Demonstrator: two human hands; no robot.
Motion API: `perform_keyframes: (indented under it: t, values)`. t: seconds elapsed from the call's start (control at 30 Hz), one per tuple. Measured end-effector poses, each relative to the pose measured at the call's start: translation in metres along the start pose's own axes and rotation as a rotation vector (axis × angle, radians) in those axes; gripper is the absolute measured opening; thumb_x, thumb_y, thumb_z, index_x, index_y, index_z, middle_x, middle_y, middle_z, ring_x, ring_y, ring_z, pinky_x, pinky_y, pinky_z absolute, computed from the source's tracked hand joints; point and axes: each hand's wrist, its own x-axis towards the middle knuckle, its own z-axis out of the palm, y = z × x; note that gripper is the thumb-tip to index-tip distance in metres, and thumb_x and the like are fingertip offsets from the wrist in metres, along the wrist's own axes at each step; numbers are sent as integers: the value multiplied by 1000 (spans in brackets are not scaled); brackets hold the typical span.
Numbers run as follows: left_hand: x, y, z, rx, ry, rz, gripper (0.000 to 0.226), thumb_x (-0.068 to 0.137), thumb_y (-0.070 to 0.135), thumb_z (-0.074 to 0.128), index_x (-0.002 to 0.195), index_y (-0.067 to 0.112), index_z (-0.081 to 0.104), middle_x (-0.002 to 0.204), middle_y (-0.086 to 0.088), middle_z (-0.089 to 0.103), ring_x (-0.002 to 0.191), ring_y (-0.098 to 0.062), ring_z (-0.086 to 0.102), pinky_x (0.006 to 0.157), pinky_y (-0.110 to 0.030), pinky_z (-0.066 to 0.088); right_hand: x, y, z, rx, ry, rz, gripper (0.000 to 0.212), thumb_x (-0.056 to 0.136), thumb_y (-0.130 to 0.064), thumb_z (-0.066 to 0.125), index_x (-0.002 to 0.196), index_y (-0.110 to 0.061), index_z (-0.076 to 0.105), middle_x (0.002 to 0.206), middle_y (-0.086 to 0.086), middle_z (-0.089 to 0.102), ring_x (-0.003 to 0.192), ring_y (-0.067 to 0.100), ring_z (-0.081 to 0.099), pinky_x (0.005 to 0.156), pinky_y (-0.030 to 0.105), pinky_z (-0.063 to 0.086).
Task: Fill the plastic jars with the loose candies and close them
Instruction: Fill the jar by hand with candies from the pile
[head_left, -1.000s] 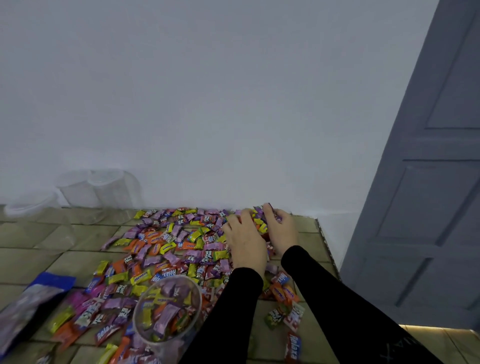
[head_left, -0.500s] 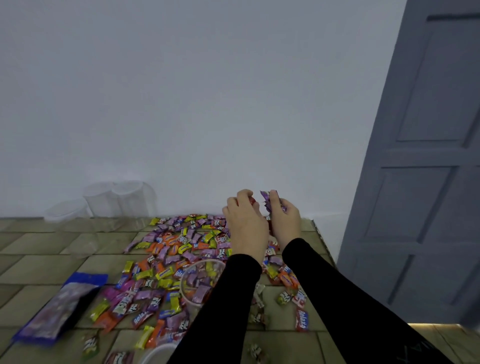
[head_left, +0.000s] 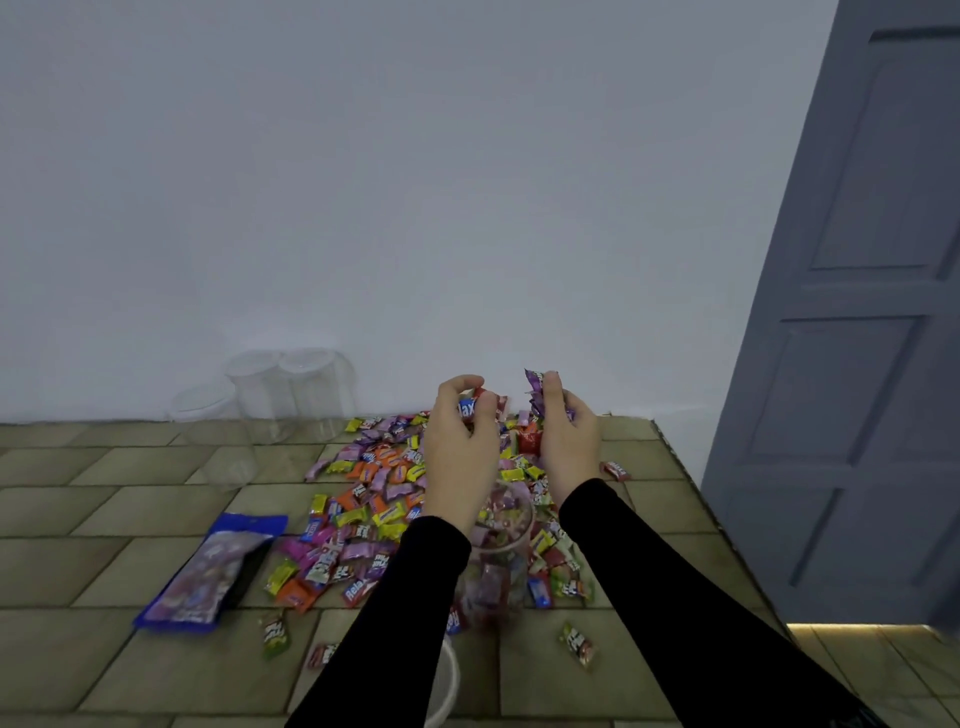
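Pale wall and a grey panelled door (head_left: 852, 332) back a tabletop (head_left: 104, 519) patterned like olive stone tiles, and most of its middle is strewn with loose candies (head_left: 363, 499) in purple, orange, yellow and red wrappers. Both hands hover above the far part of the heap. The left hand (head_left: 460, 447) has its fingers curled round a clutch of wrappers, one blue-and-red piece showing at the thumb; the right hand (head_left: 566, 441) grips a bunch of purple ones that stick up past its fingertips.

Between the black sleeves stands the open jar (head_left: 501, 551), upright, mouth up, its long axis vertical, already part filled with candies (how full is hard to judge through the clear wall). Three more clear jars (head_left: 280, 400) wait by the wall, well apart from the hands, also upright. A blue candy bag (head_left: 208, 566) lies flat on the left, its length running towards the near edge, and a white ring at the bottom edge may be a lid (head_left: 449, 686).

My judgement: the step in hand is carrying these handfuls to the jar. It goes best by bringing both hands right over the mouth before loosening, one after the other, low enough that nothing bounces off the rim.
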Motion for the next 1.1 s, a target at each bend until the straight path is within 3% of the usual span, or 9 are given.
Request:
perform_keyframes:
  t: [0.13,0.43,0.6,0.73,0.93,1.1]
  values:
    - [-14,-9,-17,-33,-65,31,14,99,29,52,112,25,55,80,6,55,47,-4,37,50,-16,34,-16,0,6,29,82,-61,36,96,-45,48,83,-18,67,77,-3,63,74,9,55,68,23,42]
    - [-29,-33,-32,-119,-86,-22,8,98,32,53,103,28,58,78,8,52,48,-4,34,51,-18,32,-30,5,9,33,237,-77,44,95,-51,45,100,-15,69,97,-1,68,86,6,59,72,19,43]
    - [-31,-36,-29,-76,-89,-8,9,97,34,52,102,28,56,79,11,51,54,-2,39,56,-14,35,-37,7,16,22,251,-74,38,95,-51,44,88,-20,66,88,-2,66,77,6,56,65,19,41]
    - [-32,-38,-30,-58,-96,-5,12,97,37,52,99,25,55,78,10,50,54,-2,37,58,-16,34,-38,9,17,10,251,-69,42,95,-52,43,94,-17,66,89,-2,65,81,8,57,67,20,41]
    - [-29,-44,-27,55,-98,48,15,96,34,54,90,21,53,63,5,45,43,-8,25,45,-21,24,-31,14,18,-56,228,-83,56,92,-58,43,114,-11,64,112,2,66,105,15,59,89,29,45]
    - [-28,-48,-27,-14,-99,51,19,96,24,56,80,16,50,56,10,39,45,-9,21,46,-23,21,-28,14,18,-60,224,-82,41,94,-53,44,97,-18,64,96,0,66,87,11,57,75,25,42]
